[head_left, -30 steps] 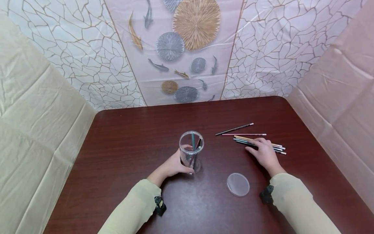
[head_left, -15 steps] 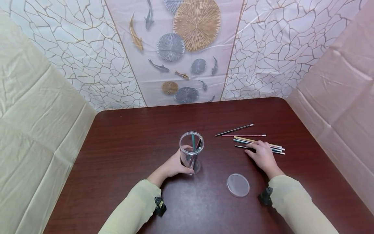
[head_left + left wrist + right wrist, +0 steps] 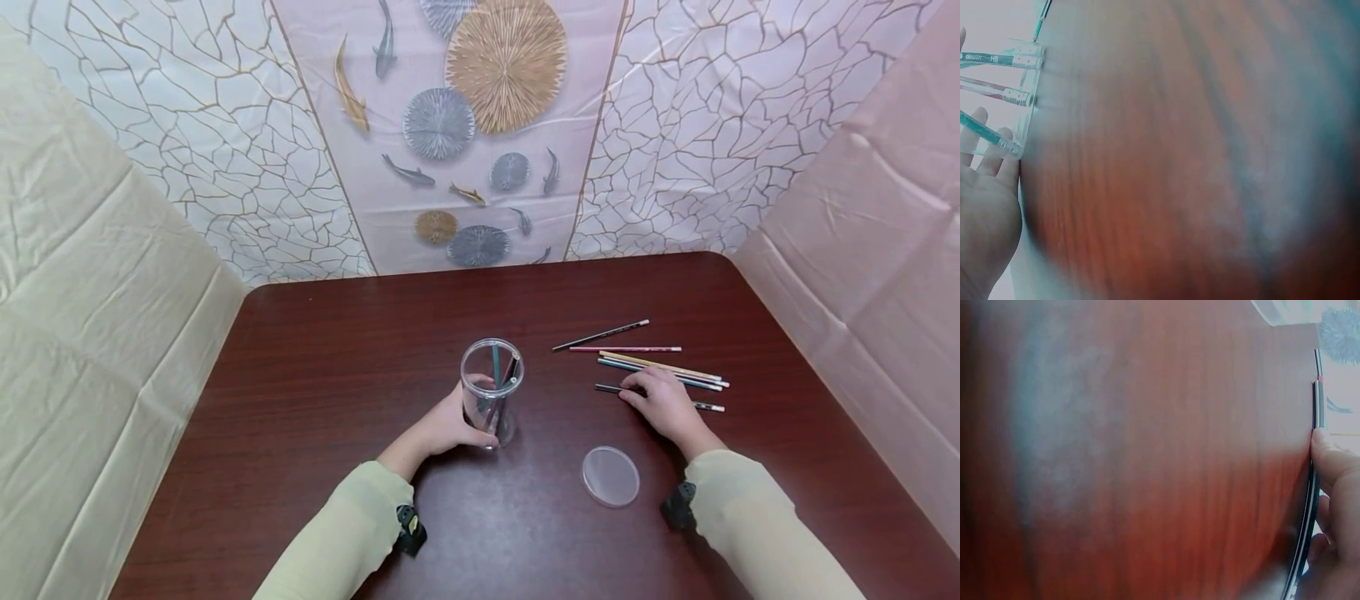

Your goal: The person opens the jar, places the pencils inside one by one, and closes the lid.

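My left hand point(image 3: 448, 421) grips a clear plastic cup point(image 3: 491, 392) that stands upright on the table. Several pencils point(image 3: 497, 365) lean inside it; in the left wrist view the white-capped ends of three pencils point(image 3: 988, 59) lie toward the cup's bottom point(image 3: 1027, 115). On the right, my right hand point(image 3: 662, 404) pinches a dark pencil point(image 3: 708, 407) between thumb and fingers, low over the table. Both pencil ends show past the hand. In the right wrist view the thumb point(image 3: 1329, 453) presses along that pencil's side. Just beyond the hand lies a loose bunch of pencils point(image 3: 697, 372), yellow and blue-green among them.
A round clear lid point(image 3: 611, 477) lies on the dark red-brown table point(image 3: 360, 350) between the hands. Farther back are a red pencil point(image 3: 626, 349) and a black pencil point(image 3: 600, 335). Patterned cloth walls point(image 3: 480, 200) enclose the table at the back and sides.
My right hand has drawn the dark pencil toward me and left, away from the bunch. My left hand and the cup have stayed in place.
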A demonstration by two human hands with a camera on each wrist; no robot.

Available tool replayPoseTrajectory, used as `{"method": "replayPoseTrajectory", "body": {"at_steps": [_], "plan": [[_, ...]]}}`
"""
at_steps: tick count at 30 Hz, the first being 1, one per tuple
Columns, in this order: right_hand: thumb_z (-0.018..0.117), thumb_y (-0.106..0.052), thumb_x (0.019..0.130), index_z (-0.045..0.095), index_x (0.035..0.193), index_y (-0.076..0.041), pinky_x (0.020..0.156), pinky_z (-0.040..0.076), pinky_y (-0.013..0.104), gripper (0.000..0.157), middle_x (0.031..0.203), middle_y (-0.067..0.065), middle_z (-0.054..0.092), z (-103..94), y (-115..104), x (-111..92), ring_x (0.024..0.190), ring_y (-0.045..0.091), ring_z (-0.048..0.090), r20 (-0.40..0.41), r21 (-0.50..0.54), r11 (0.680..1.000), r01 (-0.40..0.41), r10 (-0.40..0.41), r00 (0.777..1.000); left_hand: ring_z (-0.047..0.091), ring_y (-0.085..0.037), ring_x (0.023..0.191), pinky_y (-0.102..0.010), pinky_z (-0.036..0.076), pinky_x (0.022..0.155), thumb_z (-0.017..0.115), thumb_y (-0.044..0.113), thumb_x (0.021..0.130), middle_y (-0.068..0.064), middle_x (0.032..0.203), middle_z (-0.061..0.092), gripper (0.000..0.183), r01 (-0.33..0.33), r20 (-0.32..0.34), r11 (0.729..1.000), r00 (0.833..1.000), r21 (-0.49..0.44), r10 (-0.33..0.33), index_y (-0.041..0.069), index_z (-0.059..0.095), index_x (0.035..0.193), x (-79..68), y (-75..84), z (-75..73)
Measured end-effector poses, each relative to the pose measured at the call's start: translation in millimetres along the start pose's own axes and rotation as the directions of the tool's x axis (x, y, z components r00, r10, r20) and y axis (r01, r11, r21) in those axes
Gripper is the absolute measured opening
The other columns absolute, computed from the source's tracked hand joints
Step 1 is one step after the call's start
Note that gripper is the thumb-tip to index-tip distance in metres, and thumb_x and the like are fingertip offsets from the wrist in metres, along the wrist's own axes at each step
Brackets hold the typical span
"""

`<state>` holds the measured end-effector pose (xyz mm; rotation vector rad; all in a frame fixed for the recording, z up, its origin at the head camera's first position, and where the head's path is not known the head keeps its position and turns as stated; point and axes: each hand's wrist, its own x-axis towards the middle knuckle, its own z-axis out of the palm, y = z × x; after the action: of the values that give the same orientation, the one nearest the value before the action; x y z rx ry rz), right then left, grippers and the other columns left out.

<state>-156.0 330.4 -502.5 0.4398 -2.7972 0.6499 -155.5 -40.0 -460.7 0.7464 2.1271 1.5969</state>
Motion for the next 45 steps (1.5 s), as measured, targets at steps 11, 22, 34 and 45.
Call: {"method": "replayPoseTrajectory", "body": {"at_steps": [11,22,34,45], "plan": [[0.065,-0.011,0.087,0.063,0.087,-0.006,0.086,0.04,0.049,0.005,0.088,0.009,0.062,-7.1,-15.0,5.0,0.092,0.033,0.056,0.032,0.021,0.999,-0.043,0.042,0.999,0.049,-0.015,0.11,-0.03,0.033,0.097,0.081,0.003,0.066,-0.01,0.126,0.051,0.078,0.008,-0.006,1.0,1.0,0.009,-0.008,0.003,0.036,0.128,-2.2,5.4,1.5],[0.065,-0.009,0.087,0.062,0.096,-0.005,0.075,0.043,0.044,0.01,0.09,0.011,0.063,-21.3,-48.4,21.0,0.087,0.027,0.056,-0.138,0.12,0.989,-0.083,0.099,0.985,0.047,-0.014,0.113,-0.033,0.031,0.099,0.084,0.006,0.065,-0.005,0.128,0.051,0.084,0.002,-0.012,1.0,1.0,0.022,-0.002,0.007,0.033,0.131,6.6,-24.1,3.6],[0.068,-0.005,0.085,0.068,0.101,-0.003,0.07,0.043,0.025,0.016,0.091,0.009,0.066,-41.7,-94.7,41.8,0.081,0.017,0.057,-0.345,0.202,0.978,0.041,0.032,0.938,0.048,-0.01,0.117,-0.033,0.034,0.1,0.084,0.011,0.065,0.004,0.126,0.054,0.091,-0.017,0.016,0.999,1.0,0.032,0.017,0.022,0.031,0.138,10.0,-36.1,0.9],[0.07,-0.004,0.083,0.067,0.097,-0.001,0.065,0.038,0.007,0.015,0.087,0.008,0.065,-60.3,-130.7,51.3,0.075,-0.003,0.049,-0.409,0.282,0.957,0.067,0.057,0.911,0.047,-0.014,0.116,-0.032,0.033,0.099,0.083,0.008,0.065,-0.003,0.127,0.052,0.086,-0.01,0.01,0.999,1.0,0.037,0.009,0.01,0.033,0.135,4.4,-19.0,-2.1]]}}
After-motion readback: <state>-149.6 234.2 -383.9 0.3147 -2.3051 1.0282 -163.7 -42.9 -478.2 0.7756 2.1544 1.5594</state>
